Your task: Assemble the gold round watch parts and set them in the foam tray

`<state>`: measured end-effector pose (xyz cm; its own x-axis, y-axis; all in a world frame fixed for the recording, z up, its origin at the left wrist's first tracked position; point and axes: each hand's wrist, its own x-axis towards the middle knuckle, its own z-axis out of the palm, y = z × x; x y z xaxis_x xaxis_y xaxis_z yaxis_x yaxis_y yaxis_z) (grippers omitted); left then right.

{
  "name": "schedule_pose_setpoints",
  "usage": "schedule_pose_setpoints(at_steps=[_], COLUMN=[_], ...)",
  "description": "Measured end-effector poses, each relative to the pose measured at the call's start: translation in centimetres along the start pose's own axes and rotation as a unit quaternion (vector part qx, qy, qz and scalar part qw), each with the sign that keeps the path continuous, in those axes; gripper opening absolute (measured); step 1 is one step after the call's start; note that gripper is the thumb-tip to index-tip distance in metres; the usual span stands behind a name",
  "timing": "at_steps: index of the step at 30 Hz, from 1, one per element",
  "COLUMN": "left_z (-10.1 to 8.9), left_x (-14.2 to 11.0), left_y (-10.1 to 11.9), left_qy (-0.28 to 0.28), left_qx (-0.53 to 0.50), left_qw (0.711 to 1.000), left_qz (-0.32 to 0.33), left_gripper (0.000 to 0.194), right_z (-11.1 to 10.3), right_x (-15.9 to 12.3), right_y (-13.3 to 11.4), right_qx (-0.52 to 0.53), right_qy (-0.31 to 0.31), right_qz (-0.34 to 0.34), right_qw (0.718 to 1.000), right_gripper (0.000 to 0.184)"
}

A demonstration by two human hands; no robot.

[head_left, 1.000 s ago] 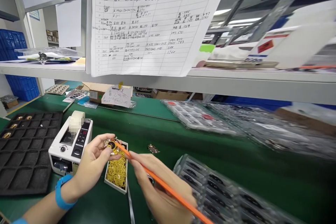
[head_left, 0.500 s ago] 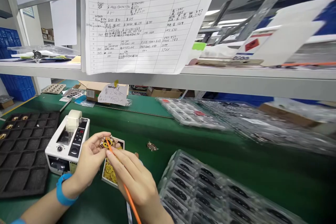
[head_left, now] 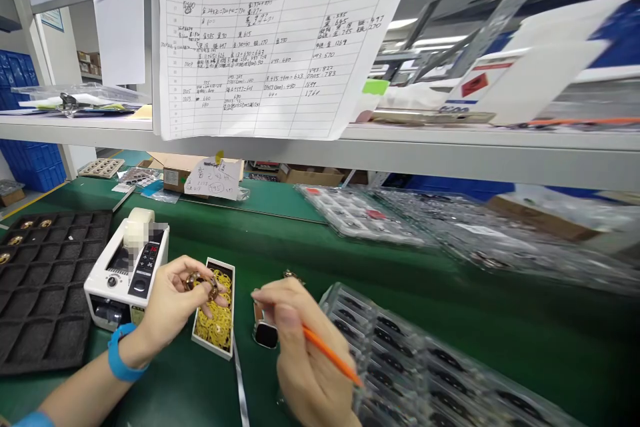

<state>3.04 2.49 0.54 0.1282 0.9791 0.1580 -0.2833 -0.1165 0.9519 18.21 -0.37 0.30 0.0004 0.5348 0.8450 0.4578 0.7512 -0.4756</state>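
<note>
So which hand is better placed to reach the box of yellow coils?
The left hand, probably: it holds a gold part over the box; the right hand grips an orange stick farther off.

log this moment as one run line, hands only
left hand: holds round gold part over white box of yellow loops | right hand: holds orange stick
</note>
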Motion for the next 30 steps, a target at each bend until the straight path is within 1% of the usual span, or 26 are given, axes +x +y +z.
schedule_pose_setpoints(at_steps=[2,4,6,9,12,16,18,21,24,25,27,29,30], left_z=[0.1,0.2,0.3,0.3,0.2,0.1,0.0,-0.3,-0.9,-1.1,-1.4,-1.5,-1.5], left_x=[-0.1,-0.2,-0.5,-1.1,-1.5,-1.6,-1.4,-0.5,0.9,1.4,2.1,2.4,2.5], left_y=[-0.1,-0.2,-0.4,-1.0,-1.4,-1.6,-1.5,-1.8,-2.2,-2.4,-2.5,-2.6,-2.6], left_qy=[0.018,0.03,0.033,0.023,0.003,-0.03,-0.041,-0.039,-0.007,0.005,0.021,0.029,0.03], left_qx=[0.019,0.05,0.093,0.157,0.208,0.254,0.263,0.236,0.128,0.085,0.019,-0.006,-0.009], left_qw=[1.0,0.997,0.993,0.983,0.971,0.955,0.951,0.963,0.989,0.995,0.999,0.999,0.999], left_qz=[0.017,0.041,0.065,0.093,0.116,0.151,0.156,0.127,0.077,0.061,0.038,0.029,0.029], left_gripper=[0.02,0.015,0.012,0.022,0.029,0.034,0.035,0.032,0.027,0.026,0.025,0.026,0.026], right_z=[0.8,1.7,2.5,3.2,3.4,3.3,3.2,2.6,2.1,2.0,2.2,2.7,3.0], right_x=[0.0,-0.1,-0.3,-0.7,-0.9,-0.8,-0.4,0.4,1.0,1.1,1.2,1.0,0.9], right_y=[-0.1,-0.1,0.2,0.8,1.1,1.5,1.6,1.9,2.8,3.3,4.7,6.0,6.5], right_qx=[-0.03,-0.074,-0.108,-0.148,-0.146,-0.101,-0.074,0.005,0.09,0.091,0.045,-0.021,-0.042], right_qy=[-0.034,-0.043,-0.029,0.001,0.006,-0.023,-0.039,-0.082,-0.141,-0.159,-0.187,-0.204,-0.207], right_qz=[-0.032,-0.057,-0.067,-0.063,-0.037,0.027,0.048,0.093,0.177,0.207,0.261,0.293,0.3], right_qw=[0.998,0.995,0.991,0.987,0.989,0.994,0.995,0.992,0.97,0.961,0.946,0.934,0.93], right_gripper=[0.017,0.014,0.013,0.011,0.011,0.011,0.011,0.015,0.018,0.02,0.026,0.028,0.026])
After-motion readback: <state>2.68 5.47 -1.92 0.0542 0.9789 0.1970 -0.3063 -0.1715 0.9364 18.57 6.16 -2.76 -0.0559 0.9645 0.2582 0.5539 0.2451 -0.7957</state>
